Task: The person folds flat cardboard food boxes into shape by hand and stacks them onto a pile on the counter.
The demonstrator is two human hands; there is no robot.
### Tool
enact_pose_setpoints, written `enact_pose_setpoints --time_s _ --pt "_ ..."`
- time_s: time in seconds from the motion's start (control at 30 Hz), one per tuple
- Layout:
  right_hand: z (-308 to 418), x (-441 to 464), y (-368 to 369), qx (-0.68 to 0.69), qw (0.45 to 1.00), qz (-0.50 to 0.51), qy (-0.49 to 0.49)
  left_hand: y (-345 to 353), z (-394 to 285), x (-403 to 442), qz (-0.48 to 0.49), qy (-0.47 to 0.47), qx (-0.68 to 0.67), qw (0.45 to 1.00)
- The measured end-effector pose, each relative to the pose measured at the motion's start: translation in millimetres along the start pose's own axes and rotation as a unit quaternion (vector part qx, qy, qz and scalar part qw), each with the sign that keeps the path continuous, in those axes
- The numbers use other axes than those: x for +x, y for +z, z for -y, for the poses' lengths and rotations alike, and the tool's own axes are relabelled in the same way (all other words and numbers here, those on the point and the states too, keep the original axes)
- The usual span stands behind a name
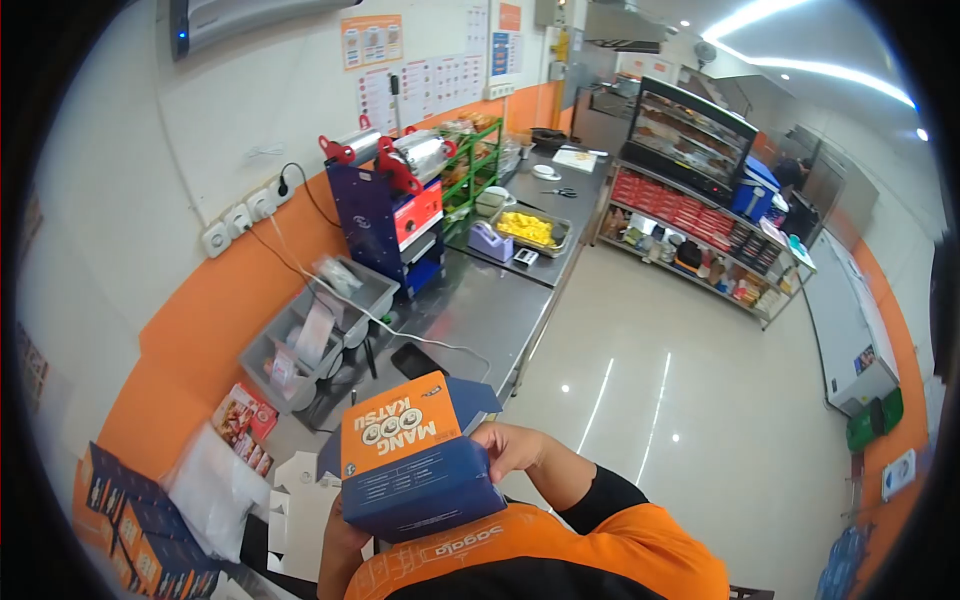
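An orange and navy cardboard box [410, 450] with white lettering is held close to my chest, tilted, with a flap standing out at its upper right. On the right side of the box, my right hand [508, 447] is closed on its edge, thumb and fingers bent round it. My left hand [343, 530] is at the lower left side of the box; its fingers are mostly hidden behind the cardboard. Just beyond the box, a black phone [418, 361] lies on the steel counter [470, 310].
Grey bins [290, 355] stand by the wall. Folded boxes [145, 530] and a plastic bag [215, 480] are at lower left. Farther along are a sealing machine [385, 215], a yellow food tray [530, 229], and a display case [690, 135]. Another person [790, 175] is far back.
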State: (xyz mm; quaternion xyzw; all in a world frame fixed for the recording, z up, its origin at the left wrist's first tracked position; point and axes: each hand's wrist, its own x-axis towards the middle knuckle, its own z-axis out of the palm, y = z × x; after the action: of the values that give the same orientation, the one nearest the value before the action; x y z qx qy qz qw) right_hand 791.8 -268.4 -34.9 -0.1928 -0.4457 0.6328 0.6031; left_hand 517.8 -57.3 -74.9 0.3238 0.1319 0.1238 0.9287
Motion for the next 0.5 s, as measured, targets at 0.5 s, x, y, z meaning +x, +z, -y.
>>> enact_pose_setpoints --time_s 0.5 --pt "-55 -38 59 -0.037 0.991 0.109 0.066 16 -34 -71 0.261 0.080 0.160 0.948"
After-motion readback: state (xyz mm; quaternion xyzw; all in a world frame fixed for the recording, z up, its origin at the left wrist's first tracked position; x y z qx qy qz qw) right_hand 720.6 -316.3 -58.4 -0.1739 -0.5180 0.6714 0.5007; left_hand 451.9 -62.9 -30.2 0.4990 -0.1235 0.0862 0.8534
